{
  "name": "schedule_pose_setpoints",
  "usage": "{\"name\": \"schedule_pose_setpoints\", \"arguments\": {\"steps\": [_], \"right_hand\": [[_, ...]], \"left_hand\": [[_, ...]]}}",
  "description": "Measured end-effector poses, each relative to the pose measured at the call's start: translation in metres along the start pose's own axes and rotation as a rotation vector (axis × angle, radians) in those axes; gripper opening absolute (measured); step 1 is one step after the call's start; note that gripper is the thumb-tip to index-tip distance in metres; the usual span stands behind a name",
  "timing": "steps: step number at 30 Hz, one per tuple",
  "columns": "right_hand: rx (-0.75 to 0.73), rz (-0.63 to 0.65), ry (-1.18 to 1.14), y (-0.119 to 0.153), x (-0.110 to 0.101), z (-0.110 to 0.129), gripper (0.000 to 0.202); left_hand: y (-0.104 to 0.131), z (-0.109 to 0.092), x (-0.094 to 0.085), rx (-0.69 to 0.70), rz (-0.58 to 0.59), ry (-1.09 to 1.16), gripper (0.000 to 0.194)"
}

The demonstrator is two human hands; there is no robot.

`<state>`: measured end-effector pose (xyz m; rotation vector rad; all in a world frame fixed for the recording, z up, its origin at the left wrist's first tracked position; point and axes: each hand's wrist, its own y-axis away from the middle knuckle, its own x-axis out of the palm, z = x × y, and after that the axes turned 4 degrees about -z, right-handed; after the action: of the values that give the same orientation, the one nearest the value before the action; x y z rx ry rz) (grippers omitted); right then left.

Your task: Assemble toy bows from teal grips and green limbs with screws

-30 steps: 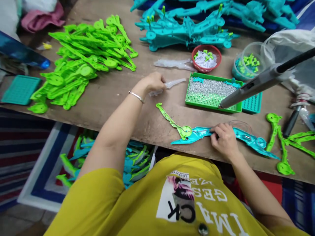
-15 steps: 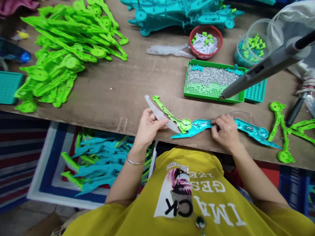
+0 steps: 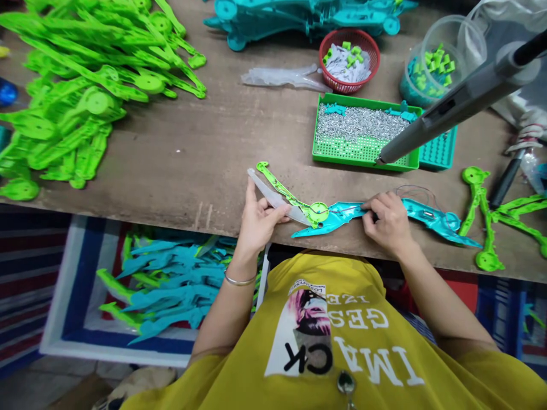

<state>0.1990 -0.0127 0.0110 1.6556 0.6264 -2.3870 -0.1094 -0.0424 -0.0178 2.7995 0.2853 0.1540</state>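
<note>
My left hand (image 3: 258, 219) pinches a translucent white blade-shaped piece (image 3: 272, 196), which lies alongside a thin green arm (image 3: 284, 191). The round end of that green arm sits on the left end of a long blue part (image 3: 342, 216). Closed fingers of my right hand (image 3: 387, 219) grip the middle of the blue part and cover a stretch of it. A thin dark wire runs along the blue part, and loops of it rise above its right half. Another green arm (image 3: 482, 222) lies at the blue part's right tip.
Green parts (image 3: 98, 102) are heaped at the left, blue parts (image 3: 299, 20) at the back. A red basket (image 3: 349, 87), a green tray (image 3: 367, 156) of screws and a clear tub (image 3: 405, 85) stand behind my hands. A grey screwdriver (image 3: 448, 105) hangs over the tray. A crate (image 3: 70, 285) is below.
The whole view has shifted slightly, with the table's things appearing further left and up. The fingers of my left hand have moved a little along the white piece; my right hand keeps its grip.
</note>
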Motion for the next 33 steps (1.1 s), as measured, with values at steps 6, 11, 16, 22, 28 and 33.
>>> {"name": "schedule_pose_setpoints", "arguments": {"steps": [6, 11, 16, 22, 28, 33], "right_hand": [[-0.012, -0.009, -0.001, 0.000, 0.000, -0.001, 0.016], [-0.056, -0.036, 0.023, 0.000, 0.000, -0.001, 0.016], [-0.095, -0.068, 0.013, 0.001, 0.000, -0.002, 0.016], [-0.125, -0.096, -0.001, 0.000, 0.001, -0.002, 0.016], [-0.082, -0.009, 0.025, 0.000, -0.004, -0.002, 0.015], [-0.028, 0.029, 0.037, -0.004, -0.017, 0.001, 0.014]], "left_hand": [[0.000, -0.002, 0.004, -0.065, 0.017, 0.038, 0.127], [-0.002, -0.006, 0.008, -0.073, 0.011, 0.002, 0.132], [-0.005, -0.010, 0.006, -0.084, 0.061, -0.037, 0.132], [-0.002, -0.028, 0.000, -0.062, 0.091, -0.360, 0.127], [0.000, -0.037, -0.007, 0.147, 0.051, -0.731, 0.106], [0.005, -0.032, -0.012, 0.397, -0.144, -0.887, 0.070]]}}
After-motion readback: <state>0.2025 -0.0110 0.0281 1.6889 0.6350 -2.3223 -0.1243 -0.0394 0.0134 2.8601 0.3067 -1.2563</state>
